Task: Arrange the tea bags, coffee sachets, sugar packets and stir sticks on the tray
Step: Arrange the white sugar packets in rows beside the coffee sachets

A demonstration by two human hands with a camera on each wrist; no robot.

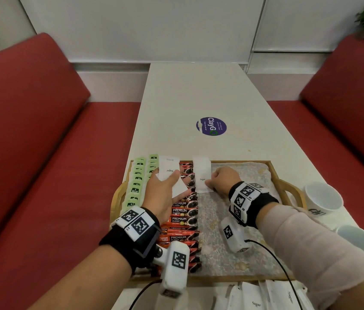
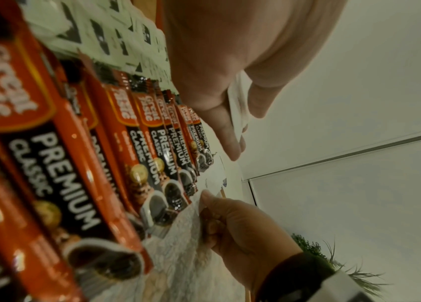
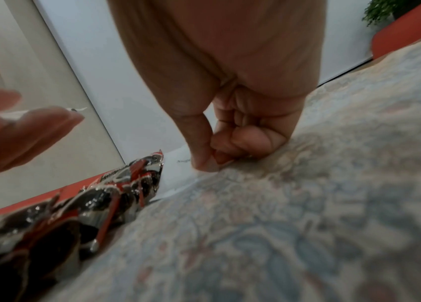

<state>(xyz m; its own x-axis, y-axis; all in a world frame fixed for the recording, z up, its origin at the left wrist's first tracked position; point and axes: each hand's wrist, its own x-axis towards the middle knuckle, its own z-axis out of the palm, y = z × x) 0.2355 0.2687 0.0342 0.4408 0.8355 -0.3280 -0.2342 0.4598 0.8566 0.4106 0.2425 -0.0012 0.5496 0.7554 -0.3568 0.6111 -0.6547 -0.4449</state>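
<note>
A wooden tray [image 1: 287, 186] lined with a floral cloth [image 1: 225, 253] holds green tea bags [image 1: 135, 186] along its left side and a row of red coffee sachets [image 1: 183, 220] beside them. My left hand [image 1: 165, 191] hovers over the sachets and holds white sugar packets [image 1: 169, 173] between thumb and fingers. My right hand [image 1: 223, 179] pinches the near edge of another sugar packet [image 1: 202, 175] that lies on the cloth just right of the sachets [image 3: 137, 183], its far end over the tray rim. The right wrist view shows the thumb [image 3: 204, 161] pressing that packet [image 3: 178, 175] down.
More sugar packets [image 1: 257, 296] lie on the white table [image 1: 198, 97] in front of the tray. Two white cups [image 1: 324, 200] stand right of the tray. Red benches [image 1: 31, 153] flank the table. A purple sticker [image 1: 211, 126] sits mid-table.
</note>
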